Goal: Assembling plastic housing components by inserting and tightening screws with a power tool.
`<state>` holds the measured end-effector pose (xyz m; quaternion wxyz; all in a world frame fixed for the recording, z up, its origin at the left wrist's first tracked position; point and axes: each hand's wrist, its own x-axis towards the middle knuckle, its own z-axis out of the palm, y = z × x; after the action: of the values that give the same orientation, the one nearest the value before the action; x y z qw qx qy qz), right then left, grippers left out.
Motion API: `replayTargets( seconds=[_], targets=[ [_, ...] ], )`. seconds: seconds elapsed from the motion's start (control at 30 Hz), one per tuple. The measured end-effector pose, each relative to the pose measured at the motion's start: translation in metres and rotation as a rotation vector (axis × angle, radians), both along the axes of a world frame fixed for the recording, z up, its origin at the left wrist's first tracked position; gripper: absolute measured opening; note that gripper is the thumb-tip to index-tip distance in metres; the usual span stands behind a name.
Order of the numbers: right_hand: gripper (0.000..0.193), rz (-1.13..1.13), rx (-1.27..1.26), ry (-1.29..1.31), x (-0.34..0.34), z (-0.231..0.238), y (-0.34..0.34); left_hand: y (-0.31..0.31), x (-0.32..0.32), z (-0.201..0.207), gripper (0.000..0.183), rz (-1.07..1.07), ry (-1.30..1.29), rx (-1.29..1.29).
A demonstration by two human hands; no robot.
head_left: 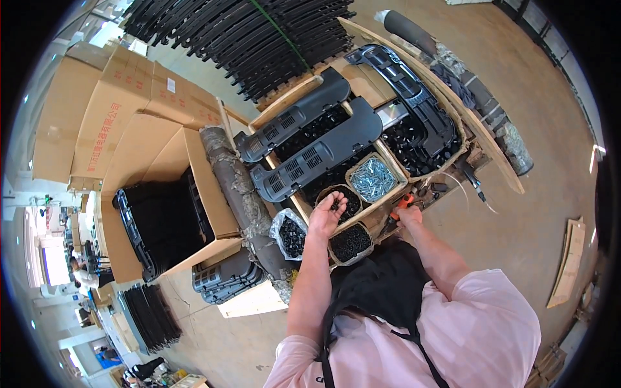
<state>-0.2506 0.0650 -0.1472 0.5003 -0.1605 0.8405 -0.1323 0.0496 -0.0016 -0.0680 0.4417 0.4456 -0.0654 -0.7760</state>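
Note:
My left hand [326, 213] reaches over a round basket of small black screws [350, 202] and pinches a few dark pieces between its fingers. My right hand [407, 215] rests at the bench's near edge, closed around an orange-handled tool [402, 202]. A second basket of black screws [350, 242] stands just below my left hand. A box of silver screws [372, 178] lies beyond both hands. Two long black vented plastic panels [309, 154] lie across the wooden tray [289, 97].
A plastic bag of black parts [291, 236] hangs left of the baskets. An open cardboard box of black panels [162, 223] stands on the left, with stacked cartons [123, 107] behind it. More black parts are piled at the top [259, 39]. A person works far left [84, 275].

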Motion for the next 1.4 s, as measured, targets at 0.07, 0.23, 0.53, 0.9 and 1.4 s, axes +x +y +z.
replayTargets(
  seconds=[0.07,0.23,0.53,0.9,1.4],
  targets=[
    [0.042,-0.037,-0.076,-0.062,0.006,0.000,0.009,0.003,0.005,-0.001,0.030,-0.009,-0.037,-0.014],
    [0.024,-0.469,-0.193,-0.845,-0.015,0.018,0.019,0.000,0.001,0.001,0.029,-0.016,-0.040,0.064],
    [0.051,-0.231,-0.455,-1.218,-0.009,0.131,0.039,0.002,0.008,-0.001,0.024,0.038,-0.078,0.079],
    [0.052,0.726,-1.108,-0.559,0.003,0.277,-0.042,0.004,0.000,0.003,0.023,-0.040,-0.186,-0.088],
    [0.052,0.695,-1.194,-0.587,-0.012,0.263,-0.115,-0.022,-0.076,0.053,0.026,0.192,0.109,-0.053]
  ],
)
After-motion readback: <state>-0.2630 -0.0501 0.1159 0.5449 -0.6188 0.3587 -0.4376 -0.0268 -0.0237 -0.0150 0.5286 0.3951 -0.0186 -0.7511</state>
